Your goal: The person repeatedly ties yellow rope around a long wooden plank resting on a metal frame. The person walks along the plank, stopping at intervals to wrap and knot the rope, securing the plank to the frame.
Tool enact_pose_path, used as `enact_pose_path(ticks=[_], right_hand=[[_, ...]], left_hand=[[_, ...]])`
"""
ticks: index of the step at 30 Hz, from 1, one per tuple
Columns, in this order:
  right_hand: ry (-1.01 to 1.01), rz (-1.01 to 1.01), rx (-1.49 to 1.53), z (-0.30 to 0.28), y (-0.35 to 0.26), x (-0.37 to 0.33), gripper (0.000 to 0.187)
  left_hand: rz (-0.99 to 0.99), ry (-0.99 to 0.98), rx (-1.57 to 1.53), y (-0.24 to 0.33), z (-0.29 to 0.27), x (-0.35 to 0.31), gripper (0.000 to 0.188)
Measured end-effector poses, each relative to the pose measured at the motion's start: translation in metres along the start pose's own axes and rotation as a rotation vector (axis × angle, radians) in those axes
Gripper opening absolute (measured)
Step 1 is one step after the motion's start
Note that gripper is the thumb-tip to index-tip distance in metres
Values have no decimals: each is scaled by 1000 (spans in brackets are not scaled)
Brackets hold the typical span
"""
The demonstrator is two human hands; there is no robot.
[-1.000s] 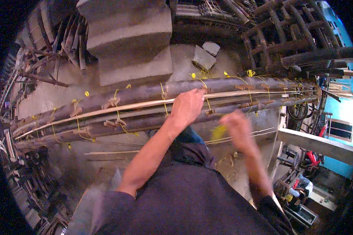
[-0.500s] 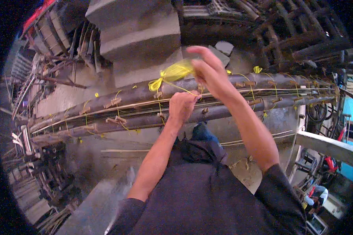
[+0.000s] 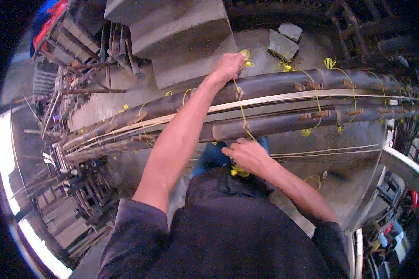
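Two long dark bamboo poles, the far pole (image 3: 274, 85) and the near pole (image 3: 274, 125), run across in front of me. A bundle of pale thin strips (image 3: 284, 96) lies lengthwise between them. My left hand (image 3: 229, 67) is closed on a yellow cord (image 3: 241, 108) beyond the far pole, with a yellow tuft showing past the fingers. The cord crosses both poles beside small wooden pegs (image 3: 239, 94). Just on my side of the near pole, my right hand (image 3: 249, 156) is curled round the cord's other end. A yellow cord bundle (image 3: 239, 172) hangs below it.
More yellow cord ties (image 3: 318, 100) and pegs line the poles. A concrete step (image 3: 186, 37) and stone blocks (image 3: 284, 45) lie beyond. Wooden racks (image 3: 81, 190) stand at left; a pale beam (image 3: 407, 162) is at right.
My left hand has moved away from me, past the far pole. My right hand has come back to the near pole's near side, bringing the yellow bundle. The view has shifted.
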State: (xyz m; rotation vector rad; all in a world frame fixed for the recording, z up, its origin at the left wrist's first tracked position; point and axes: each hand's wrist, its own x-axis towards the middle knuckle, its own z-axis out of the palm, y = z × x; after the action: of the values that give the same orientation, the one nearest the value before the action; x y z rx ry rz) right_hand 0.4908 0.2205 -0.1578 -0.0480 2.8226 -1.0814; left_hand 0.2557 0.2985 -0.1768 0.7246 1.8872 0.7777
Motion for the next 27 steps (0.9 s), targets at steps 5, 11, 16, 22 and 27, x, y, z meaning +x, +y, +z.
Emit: enact_pose_path(ticks=[5, 11, 16, 22, 27], right_hand=[[175, 348, 682, -20, -75, -24, 61], [373, 644, 840, 98, -61, 74, 29], [205, 101, -263, -136, -166, 123, 11], [302, -124, 101, -131, -86, 249, 24], [72, 533, -92, -64, 18, 233, 34]], left_hand=[[372, 168, 558, -25, -101, -34, 39], [481, 207, 327, -69, -144, -140, 33], [733, 363, 495, -136, -86, -181, 17], [513, 496, 521, -127, -82, -180, 17], [572, 453, 597, -128, -79, -165, 16]])
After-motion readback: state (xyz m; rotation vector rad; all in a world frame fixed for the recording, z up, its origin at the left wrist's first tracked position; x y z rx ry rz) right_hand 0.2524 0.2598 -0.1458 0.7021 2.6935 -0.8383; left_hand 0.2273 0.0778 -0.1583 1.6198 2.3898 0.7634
